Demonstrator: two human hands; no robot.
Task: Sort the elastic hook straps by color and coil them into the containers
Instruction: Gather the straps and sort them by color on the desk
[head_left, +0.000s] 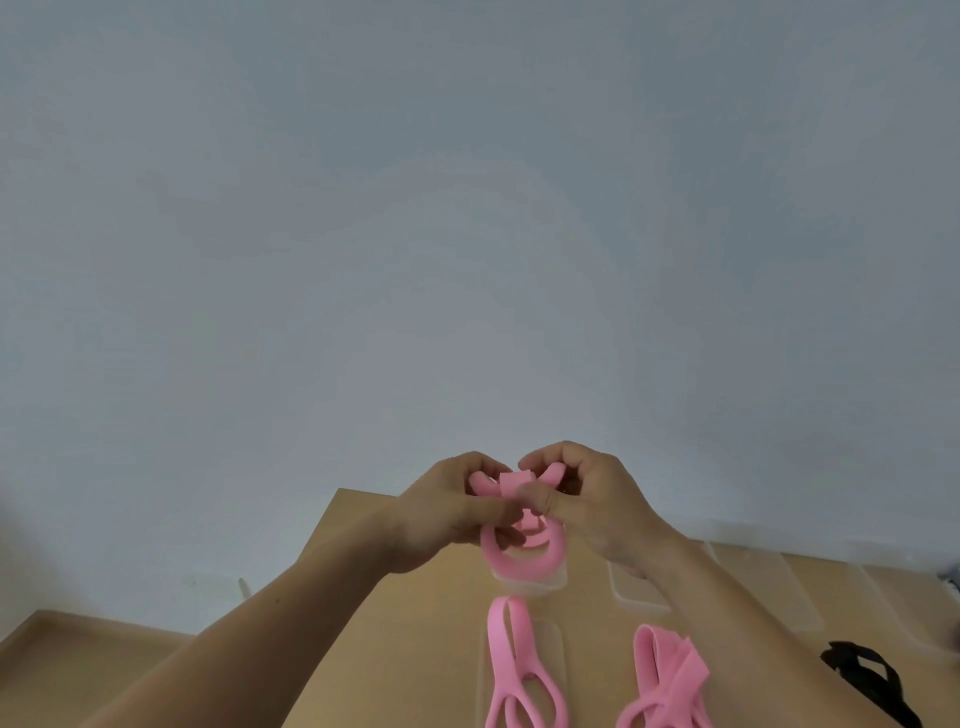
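Note:
Both my hands are raised above the wooden table (426, 639), holding one pink elastic strap (519, 553). My left hand (447, 512) pinches its upper folds, and my right hand (592, 499) grips the folded end beside it. The strap's lower part hangs in a loose coil between the hands. Under that coil stands a clear plastic container (530, 582). Two more pink straps lie looped on the table, one (519, 670) in the middle and one (665, 675) to its right. A black strap (867, 675) lies at the right edge.
Several clear containers or lids (639, 587) lie across the table behind my right forearm. A second, lower wooden surface (78, 660) sits at the bottom left. A plain grey-blue wall fills the upper view.

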